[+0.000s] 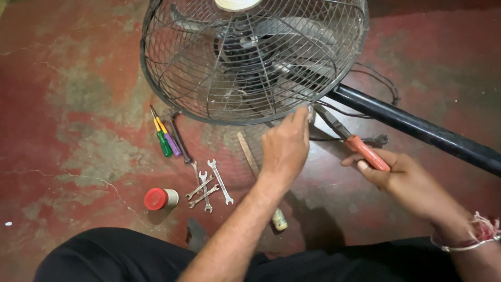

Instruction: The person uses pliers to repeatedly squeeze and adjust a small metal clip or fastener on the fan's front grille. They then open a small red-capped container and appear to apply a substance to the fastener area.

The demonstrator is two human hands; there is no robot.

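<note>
A pedestal fan lies on the red floor, its wire guard facing up and its black pole running off to the right. My left hand reaches to the guard's lower rim, fingertips touching the wire near a clip. My right hand grips the orange handles of a pair of pliers, whose jaws point at the same spot on the rim. The blades and dark motor show through the cage.
On the floor to the left lie a green and a purple screwdriver, a dark-handled tool, several small spanners and a red-capped jar. A file with a pale handle passes under my left arm. My dark-clothed knees fill the bottom edge.
</note>
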